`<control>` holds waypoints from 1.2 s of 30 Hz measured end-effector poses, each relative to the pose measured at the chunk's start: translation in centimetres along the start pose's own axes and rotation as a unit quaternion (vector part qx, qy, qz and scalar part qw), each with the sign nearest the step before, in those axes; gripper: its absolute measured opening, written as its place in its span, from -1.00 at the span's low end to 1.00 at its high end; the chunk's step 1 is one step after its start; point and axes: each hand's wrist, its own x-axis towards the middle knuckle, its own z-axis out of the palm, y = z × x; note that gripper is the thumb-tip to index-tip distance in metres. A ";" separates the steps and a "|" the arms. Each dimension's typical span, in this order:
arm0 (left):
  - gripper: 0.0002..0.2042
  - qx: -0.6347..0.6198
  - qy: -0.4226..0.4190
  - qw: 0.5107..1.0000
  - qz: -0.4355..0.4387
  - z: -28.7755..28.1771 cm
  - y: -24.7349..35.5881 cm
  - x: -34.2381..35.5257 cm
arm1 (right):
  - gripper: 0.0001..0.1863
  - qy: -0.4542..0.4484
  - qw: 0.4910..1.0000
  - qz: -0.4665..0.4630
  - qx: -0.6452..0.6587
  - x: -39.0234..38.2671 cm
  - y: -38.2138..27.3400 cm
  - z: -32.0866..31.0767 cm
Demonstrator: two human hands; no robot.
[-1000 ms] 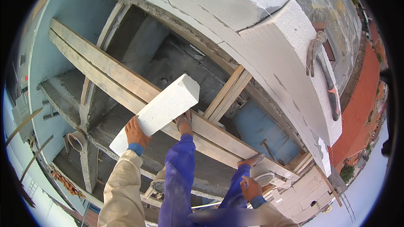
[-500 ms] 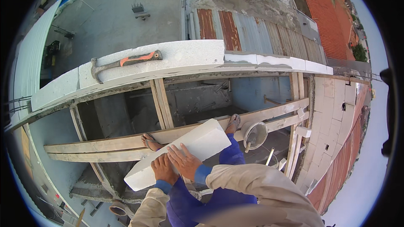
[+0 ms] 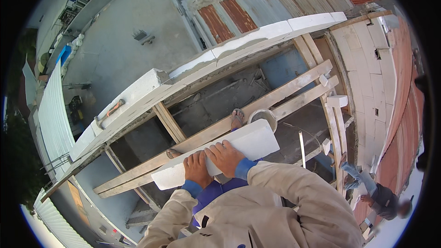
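Head view showed the white block (image 3: pixel 216 155) lying level before you, long axis running lower left to upper right. Your left hand (image 3: pixel 196 169) and right hand (image 3: pixel 226 158) gripped its near edge, above the wooden planks (image 3: pixel 271 102) and bucket (image 3: pixel 262 115).

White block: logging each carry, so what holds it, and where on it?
Both hands hold the white block: left hand and right hand side by side on its near long edge.

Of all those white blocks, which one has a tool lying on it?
The big white block raised at the left end of the wall, bearing an orange-handled hammer. The white block under both hands is bare.
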 end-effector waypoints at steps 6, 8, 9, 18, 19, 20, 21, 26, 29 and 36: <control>0.04 -0.013 0.013 0.999 0.043 -7.1 6.4 -1.8 | -0.36 0.030 0.999 0.002 0.035 -5.1 1.5 -8.7; 0.04 -0.007 0.024 0.995 0.092 -8.7 6.6 -2.9 | -0.34 0.019 0.999 0.005 0.043 -6.8 1.2 -10.5; 0.05 -0.006 0.039 0.991 0.125 -9.3 6.4 -3.0 | -0.33 0.016 0.999 0.007 0.037 -7.4 1.2 -11.2; 0.08 -0.005 -0.016 0.988 0.153 -8.7 4.9 -1.4 | -0.30 0.016 0.994 0.104 0.011 -9.9 -0.3 -12.1; 0.07 -0.014 0.002 0.987 0.159 -8.6 4.9 -1.7 | -0.31 0.018 0.994 0.108 0.017 -10.1 -0.5 -12.0; 0.07 -0.019 0.003 0.987 0.157 -8.6 4.9 -2.0 | -0.31 0.008 0.994 0.106 0.025 -10.1 -0.7 -11.9; 0.07 -0.020 0.015 0.987 0.158 -8.7 4.8 -2.3 | -0.31 0.009 0.994 0.106 0.033 -10.1 -0.8 -11.7; 0.08 0.009 -0.014 0.994 0.112 -9.1 4.0 -3.9 | -0.13 0.021 0.995 0.082 0.048 -9.2 -1.5 -10.5; 0.07 0.006 -0.015 0.995 0.094 -9.0 3.8 -4.8 | -0.13 0.013 0.996 0.065 0.060 -8.9 -1.7 -10.0; 0.06 -0.016 0.004 0.996 0.088 -8.3 4.5 -5.7 | -0.10 0.009 0.996 0.050 0.075 -9.8 -1.1 -10.5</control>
